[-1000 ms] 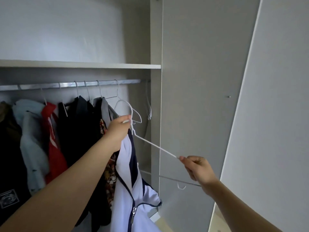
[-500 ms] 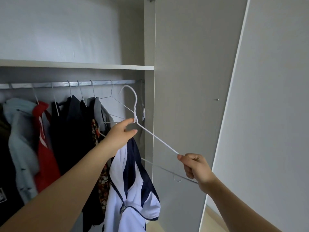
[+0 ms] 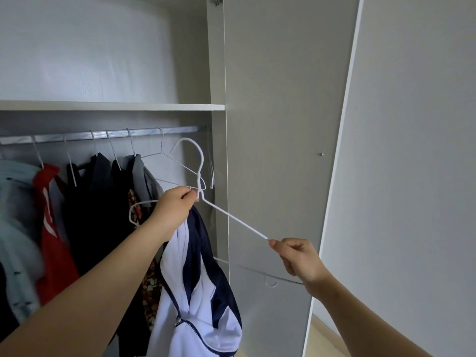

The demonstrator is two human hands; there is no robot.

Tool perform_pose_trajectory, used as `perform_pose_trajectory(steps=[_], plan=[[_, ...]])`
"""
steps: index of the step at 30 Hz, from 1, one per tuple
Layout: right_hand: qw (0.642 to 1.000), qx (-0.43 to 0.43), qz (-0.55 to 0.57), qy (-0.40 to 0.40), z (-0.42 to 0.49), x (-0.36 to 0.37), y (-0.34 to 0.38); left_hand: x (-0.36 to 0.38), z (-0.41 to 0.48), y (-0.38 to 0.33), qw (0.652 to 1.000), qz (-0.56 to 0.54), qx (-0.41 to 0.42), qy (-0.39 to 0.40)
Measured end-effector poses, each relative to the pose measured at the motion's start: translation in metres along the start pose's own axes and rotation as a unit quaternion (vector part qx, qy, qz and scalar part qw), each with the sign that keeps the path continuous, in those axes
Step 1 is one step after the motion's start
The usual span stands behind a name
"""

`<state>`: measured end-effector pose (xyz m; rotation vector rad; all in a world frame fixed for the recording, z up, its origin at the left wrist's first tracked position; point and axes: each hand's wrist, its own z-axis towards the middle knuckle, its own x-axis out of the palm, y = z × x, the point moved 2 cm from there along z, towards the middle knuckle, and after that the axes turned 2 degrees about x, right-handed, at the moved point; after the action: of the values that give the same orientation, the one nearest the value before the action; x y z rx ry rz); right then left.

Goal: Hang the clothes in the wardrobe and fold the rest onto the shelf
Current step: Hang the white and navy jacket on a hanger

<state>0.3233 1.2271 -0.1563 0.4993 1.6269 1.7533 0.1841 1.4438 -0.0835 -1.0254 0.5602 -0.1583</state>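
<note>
Left hand point(image 3: 177, 206) has its fingers curled round the neck of a white wire hanger point(image 3: 231, 216), just under the rail point(image 3: 103, 135). A white and navy jacket point(image 3: 195, 292) hangs bunched from that same grip. I cannot tell if the jacket is threaded onto the hanger or only held with it. Right hand point(image 3: 298, 257) pinches the far shoulder tip of the hanger, lower and out to the right of the rail, in front of the wardrobe door point(image 3: 278, 124). The hanger is tilted, with its hook just below the rail near the rail's right end, not yet on it. Hung clothes point(image 3: 77, 215) fill the rail to the left. Bare hangers sit close to the hook. The shelf point(image 3: 110, 107) is directly above the rail.

Step in hand, as I read it: get the jacket on the hanger and the hook onto the rail. To do it well:
- level the hanger first, raising the right end
- seat both jacket shoulders before letting go
- lift the hook over the rail in the gap at the right end
- steer clear of the bare hangers, since wire snags easily
- keep the left grip on until the hook takes the weight
</note>
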Motion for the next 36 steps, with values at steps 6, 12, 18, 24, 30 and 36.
perform_pose_trajectory(steps=[6,12,18,24,30,36], plan=[[0.977,-0.038,-0.199,0.059,0.013,0.039,0.021,0.045,-0.03,-0.014,0.989,0.101,0.02,0.105],[0.995,0.01,-0.096,-0.01,0.015,0.046,0.019,0.048,-0.037,-0.013,0.987,-0.091,-0.098,0.091],[0.996,0.061,0.056,-0.021,0.005,0.034,0.002,0.016,-0.032,-0.012,0.959,-0.159,-0.211,0.101],[0.993,0.093,0.031,0.062,0.001,0.062,0.004,0.027,-0.044,-0.036,0.961,-0.107,-0.125,0.222],[0.996,0.059,-0.066,-0.026,0.003,0.054,0.004,0.022,-0.046,-0.028,0.945,0.163,0.032,0.282],[0.998,0.018,-0.038,-0.036,0.001,0.057,0.014,0.015,-0.047,-0.01,0.928,0.327,0.108,0.139]])
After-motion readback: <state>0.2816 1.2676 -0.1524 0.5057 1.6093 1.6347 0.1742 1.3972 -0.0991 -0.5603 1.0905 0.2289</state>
